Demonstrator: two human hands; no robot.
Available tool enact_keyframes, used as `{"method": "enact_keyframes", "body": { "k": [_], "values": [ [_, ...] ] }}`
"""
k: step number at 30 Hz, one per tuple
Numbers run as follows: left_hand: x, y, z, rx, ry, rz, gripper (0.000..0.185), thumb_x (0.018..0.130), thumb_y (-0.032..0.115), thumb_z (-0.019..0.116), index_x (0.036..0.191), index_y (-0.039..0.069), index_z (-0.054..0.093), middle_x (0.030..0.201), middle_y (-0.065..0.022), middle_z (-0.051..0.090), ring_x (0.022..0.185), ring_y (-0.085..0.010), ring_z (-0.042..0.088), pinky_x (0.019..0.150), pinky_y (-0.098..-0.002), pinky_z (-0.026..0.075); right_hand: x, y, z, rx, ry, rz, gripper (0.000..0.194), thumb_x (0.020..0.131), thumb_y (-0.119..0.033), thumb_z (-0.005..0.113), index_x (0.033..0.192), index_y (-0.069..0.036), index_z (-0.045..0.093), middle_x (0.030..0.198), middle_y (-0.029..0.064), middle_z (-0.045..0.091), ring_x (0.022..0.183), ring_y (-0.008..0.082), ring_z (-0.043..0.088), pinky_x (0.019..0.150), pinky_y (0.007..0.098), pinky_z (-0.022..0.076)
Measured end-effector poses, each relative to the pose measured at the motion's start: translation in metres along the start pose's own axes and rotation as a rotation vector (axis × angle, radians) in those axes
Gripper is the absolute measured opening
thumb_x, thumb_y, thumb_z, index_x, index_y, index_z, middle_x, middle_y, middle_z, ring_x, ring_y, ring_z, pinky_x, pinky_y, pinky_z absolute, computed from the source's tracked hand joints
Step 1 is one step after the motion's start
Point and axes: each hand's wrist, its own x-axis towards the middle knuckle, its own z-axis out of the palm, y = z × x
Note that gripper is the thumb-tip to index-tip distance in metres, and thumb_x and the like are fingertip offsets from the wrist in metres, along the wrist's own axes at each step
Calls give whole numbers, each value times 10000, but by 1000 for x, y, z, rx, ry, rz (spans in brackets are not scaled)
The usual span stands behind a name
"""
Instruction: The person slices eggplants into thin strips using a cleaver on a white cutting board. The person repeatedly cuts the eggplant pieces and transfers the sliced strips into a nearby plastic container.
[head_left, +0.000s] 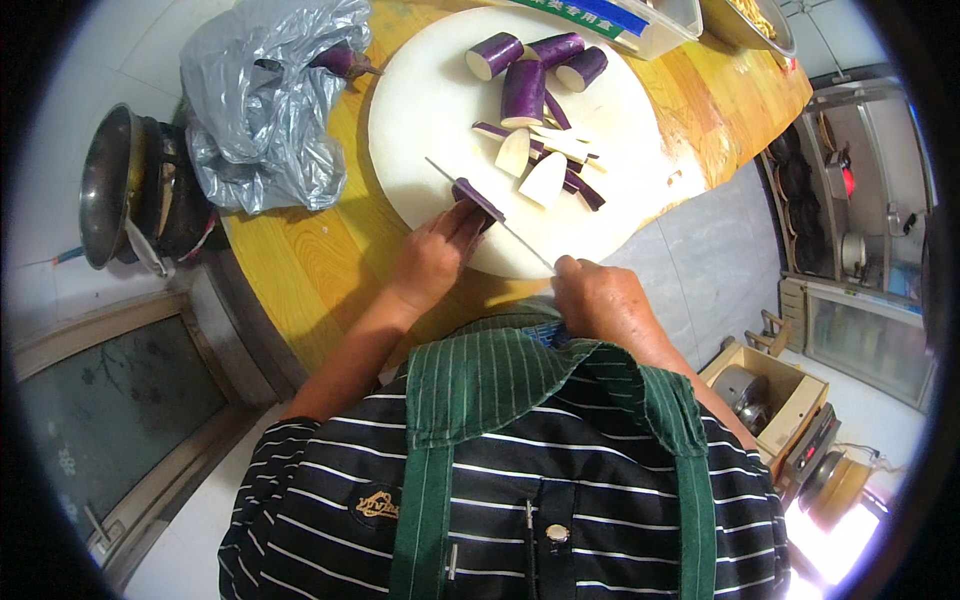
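My right hand (604, 296) is closed around the handle of a kitchen knife (534, 249), whose blade runs up and left over the round white cutting board (412, 127). My left hand (439, 251) presses its fingers on a purple eggplant piece (478, 198) at the near left of the board, with the blade against it. Part of that piece is hidden behind the fingers. Pale eggplant slices (543, 181) and purple-edged strips (587, 190) lie to the right of the blade. Several thick eggplant chunks (523, 94) are grouped farther back on the board.
A grey plastic bag (262, 127) lies on the wood-patterned table (300, 262), with an eggplant (341, 61) sticking out. At the back are a clear plastic box (667, 34) bearing writing and a metal bowl (784, 34) of pale yellow strips. Pans (109, 187) stand beyond the left edge.
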Motion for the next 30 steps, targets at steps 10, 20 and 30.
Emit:
{"method": "enact_keyframes", "body": {
  "k": [10, 20, 30],
  "values": [
    [-3, 2, -3, -2, 51, -7, 275, 833, 82, 677, 1097, 17, 632, 1101, -139, 616, 993, -317, 621, 813, -386, 531, 63, -4, -1, 209, 149, 122, 263, 904, -223, 536, 859, 28, 603, 760, 267, 631, 749, 429, 633, 691, 496, 493],
    [-9, -9, 13, 8, 137, 78, 267, 828, 87, 672, 1089, 36, 646, 1104, -131, 628, 919, -301, 638, 770, -383, 544, 16, -17, -17, 125, 3, 43, 188, 884, -168, 550, 870, 14, 596, 736, 241, 641, 725, 418, 650, 670, 477, 519],
    [-5, -8, 5, 17, 106, 88, 259, 859, 94, 611, 1111, 41, 635, 1107, -134, 612, 942, -299, 623, 793, -369, 533, 72, -28, 14, 168, 129, -9, 208, 885, -190, 544, 866, 12, 592, 744, 257, 638, 746, 419, 645, 682, 489, 513]
  ]
}}
